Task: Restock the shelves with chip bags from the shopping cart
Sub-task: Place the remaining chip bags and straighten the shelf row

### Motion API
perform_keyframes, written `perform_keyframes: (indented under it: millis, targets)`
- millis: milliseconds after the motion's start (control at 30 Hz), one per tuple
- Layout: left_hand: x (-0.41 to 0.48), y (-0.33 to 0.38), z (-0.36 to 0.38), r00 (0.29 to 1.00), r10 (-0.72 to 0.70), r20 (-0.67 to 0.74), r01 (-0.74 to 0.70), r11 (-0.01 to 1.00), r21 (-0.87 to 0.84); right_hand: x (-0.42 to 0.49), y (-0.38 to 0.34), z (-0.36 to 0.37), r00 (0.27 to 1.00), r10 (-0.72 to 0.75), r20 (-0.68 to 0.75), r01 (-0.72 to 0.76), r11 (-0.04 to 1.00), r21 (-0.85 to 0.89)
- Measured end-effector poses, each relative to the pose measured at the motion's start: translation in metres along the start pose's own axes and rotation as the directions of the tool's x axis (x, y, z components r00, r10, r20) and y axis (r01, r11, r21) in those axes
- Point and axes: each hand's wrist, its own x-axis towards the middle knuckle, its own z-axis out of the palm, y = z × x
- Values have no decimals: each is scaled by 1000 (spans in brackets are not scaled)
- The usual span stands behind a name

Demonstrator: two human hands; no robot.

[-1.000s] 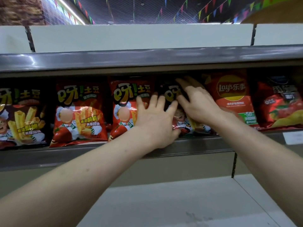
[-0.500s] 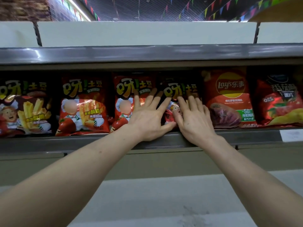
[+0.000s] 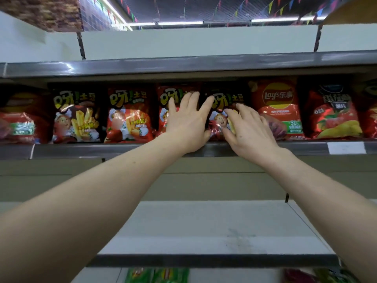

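The left hand (image 3: 187,124) lies flat with its fingers straight and fanned out, the palm pressed against the front of a shiny red foil chip bag with yellow lettering (image 3: 164,94). Just beside it, the right hand (image 3: 250,129) is spread too, fingers laid across a glossy dark chip bag printed with a cartoon chef (image 3: 219,119), the thumb low on the bag's bottom edge. Neither hand pinches or grips anything. Both bags stand upright side by side on the grey metal shelf (image 3: 102,151), whose front rail runs under both wrists.

Right of the right hand stands a red Lay's bag with a yellow round logo (image 3: 277,99), then a red bag with a tomato picture (image 3: 334,117). A white blank price label (image 3: 346,148) sits on the rail below that one. Left of the left hand stand another red fries bag (image 3: 128,117) and a dark fries bag (image 3: 75,117). Beneath the forearms lies a pale bare lower shelf board (image 3: 204,225).
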Motion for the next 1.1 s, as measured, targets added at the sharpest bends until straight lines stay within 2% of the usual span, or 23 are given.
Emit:
perform_keyframes:
  millis: [167,267,433,667,967,1100]
  targets:
    - [-35,27,-22,998,-60,-8,60,998,-10,-39,-4,-28,999,-23,27,24,999,-22]
    - [-48,48,-34,995,-90,48,93,993,-75,-62,2,-42,996,-35,79,38,999,-39]
    - [-48,90,-46,997,-49,54,54,993,-108,-84,37,-62,994,-28,104,34,998,-58]
    - [0,159,-38,998,-35,47,40,994,-98,-83,115,-81,994,-43,96,52,994,-93]
    - [76,238,17,963,-199,180,224,965,-136,-53,248,-73,979,-60,196,82,991,-105]
    - [98,261,26,972,-171,164,192,974,-120,-36,287,-64,979,-44,201,64,994,-93]
